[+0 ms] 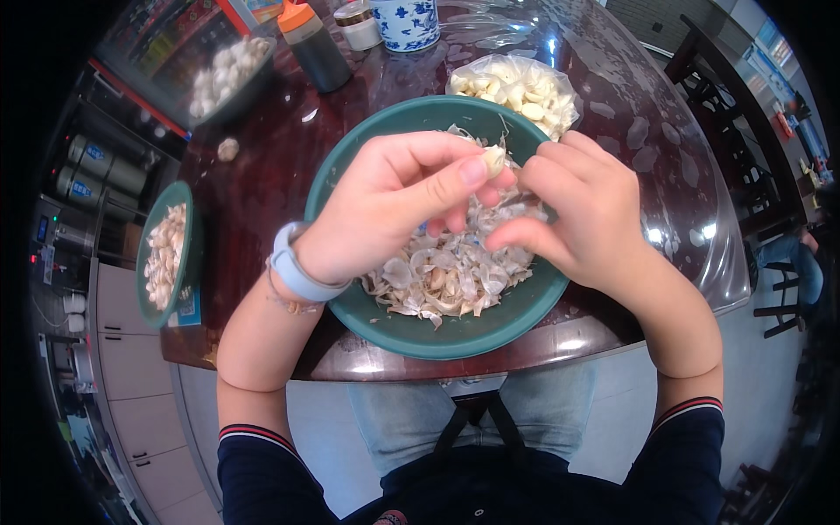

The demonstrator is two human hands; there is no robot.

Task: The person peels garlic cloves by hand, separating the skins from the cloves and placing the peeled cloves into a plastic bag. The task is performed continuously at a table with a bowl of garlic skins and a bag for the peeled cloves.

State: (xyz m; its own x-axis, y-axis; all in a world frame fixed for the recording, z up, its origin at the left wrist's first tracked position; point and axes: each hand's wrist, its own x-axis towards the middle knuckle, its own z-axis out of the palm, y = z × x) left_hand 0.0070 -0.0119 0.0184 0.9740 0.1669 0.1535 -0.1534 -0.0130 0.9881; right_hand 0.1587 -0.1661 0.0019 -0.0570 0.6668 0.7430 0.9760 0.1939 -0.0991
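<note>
Between the thumb and fingers of my left hand point(420, 184) is a pale garlic clove point(494, 161), its tip pointing up. My right hand point(584, 203) is just to the right of the clove, fingers curled and thumb spread away, with nothing seen in its grip. Both hands are over a large green plastic basin point(453, 344). Inside the basin lies a heap of papery garlic skins point(453, 275), partly hidden by my hands. Behind the basin's far rim sits a clear plastic bag of peeled garlic cloves point(525, 92).
On the dark wooden table point(249, 262), a smaller green basin of unpeeled cloves point(164, 256) stands at left. Farther back are a tub of garlic bulbs point(226, 79), a loose bulb point(228, 149), an orange-capped sauce bottle point(315, 49), a lidded jar point(357, 26) and a blue-and-white container point(405, 25).
</note>
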